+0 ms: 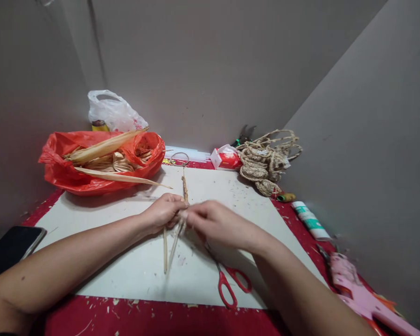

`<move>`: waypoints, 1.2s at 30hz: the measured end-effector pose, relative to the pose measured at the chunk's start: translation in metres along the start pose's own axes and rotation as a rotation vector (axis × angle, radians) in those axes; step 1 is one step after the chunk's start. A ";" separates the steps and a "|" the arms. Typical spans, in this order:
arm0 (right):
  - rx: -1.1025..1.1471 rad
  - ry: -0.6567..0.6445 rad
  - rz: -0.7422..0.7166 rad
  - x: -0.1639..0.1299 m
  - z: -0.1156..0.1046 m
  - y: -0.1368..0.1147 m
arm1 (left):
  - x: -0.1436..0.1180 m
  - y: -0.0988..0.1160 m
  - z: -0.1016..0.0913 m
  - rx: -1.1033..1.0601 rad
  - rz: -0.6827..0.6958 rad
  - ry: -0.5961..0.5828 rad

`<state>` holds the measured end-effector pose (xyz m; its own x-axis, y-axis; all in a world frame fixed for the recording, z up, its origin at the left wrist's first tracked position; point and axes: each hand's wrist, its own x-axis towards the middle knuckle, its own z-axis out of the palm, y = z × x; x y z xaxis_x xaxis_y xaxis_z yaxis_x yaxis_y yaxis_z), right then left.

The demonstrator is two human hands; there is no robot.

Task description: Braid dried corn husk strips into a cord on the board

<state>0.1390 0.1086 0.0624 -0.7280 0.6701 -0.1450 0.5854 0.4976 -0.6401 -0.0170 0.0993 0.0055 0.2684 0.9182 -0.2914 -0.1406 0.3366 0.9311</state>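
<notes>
My left hand [164, 212] is closed in a pinch around a thin braided cord [185, 187] of dry tan plant fibre. The cord runs away from me to a wire ring [179, 159] at its far end. Close beside it, my right hand [213, 223] is slightly blurred, its thumb and fingers pinched at the pale husk strands [173, 245]. These loose strands hang toward me below both hands. Red-handled scissors [228, 285] lie under my right forearm, their blades partly hidden by the hand. A white sheet [126, 280] is beneath everything.
A red plastic bag [91, 186] of dried husks stands at back left, a white bag [114, 112] behind it. Coiled rope [262, 163] and a tissue pack [227, 157] sit at back right. A phone [12, 249] lies left; a pink glue gun [357, 289] lies right.
</notes>
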 end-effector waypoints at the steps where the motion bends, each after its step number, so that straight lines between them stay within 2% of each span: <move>1: 0.024 0.135 0.041 0.003 -0.003 0.006 | 0.000 0.000 0.000 -0.015 -0.002 -0.022; 2: 0.036 0.258 0.079 0.006 -0.004 0.013 | -0.001 0.001 -0.001 -0.024 -0.011 -0.041; 3: 0.059 0.326 0.107 0.010 -0.003 0.020 | -0.001 0.001 -0.001 -0.027 -0.022 -0.057; 4: 0.124 0.311 0.127 0.014 0.000 0.027 | -0.002 0.002 -0.001 -0.025 -0.029 -0.069; 7: 0.478 0.041 0.196 0.026 0.014 0.043 | -0.001 0.002 -0.003 -0.013 -0.012 -0.088; 8: 0.570 -0.014 0.214 0.029 0.018 0.046 | 0.000 0.001 -0.004 0.000 -0.003 -0.100; 13: 0.752 -0.100 0.257 0.034 0.021 0.052 | 0.007 -0.001 -0.014 0.181 0.019 -0.178; 17: 1.005 -0.167 0.304 0.034 0.021 0.049 | 0.007 0.010 -0.021 0.537 0.181 -0.132; 20: 1.117 -0.101 0.374 0.036 0.029 0.045 | -0.002 0.027 -0.022 0.891 0.205 -0.084; 23: 1.149 -0.005 0.403 0.037 0.038 0.039 | -0.016 0.040 -0.015 1.143 0.210 0.023; 26: 1.187 0.073 0.417 0.036 0.044 0.033 | -0.025 0.035 -0.002 1.335 0.248 0.119; 29: 1.217 0.101 0.427 0.035 0.045 0.030 | -0.032 0.016 0.013 1.520 0.236 0.129; 32: 1.214 0.026 0.432 0.035 0.043 0.033 | -0.040 0.007 0.023 1.527 0.246 0.021; 35: 1.240 -0.063 0.413 0.036 0.038 0.038 | -0.042 0.019 0.021 1.305 0.210 -0.148; 36: 1.260 -0.076 0.393 0.036 0.036 0.040 | -0.039 0.025 0.017 1.206 0.192 -0.152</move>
<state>0.1233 0.1329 0.0049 -0.6293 0.5979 -0.4965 0.0604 -0.5993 -0.7982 -0.0150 0.0679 0.0439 0.4601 0.8706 -0.1743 0.7588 -0.2836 0.5863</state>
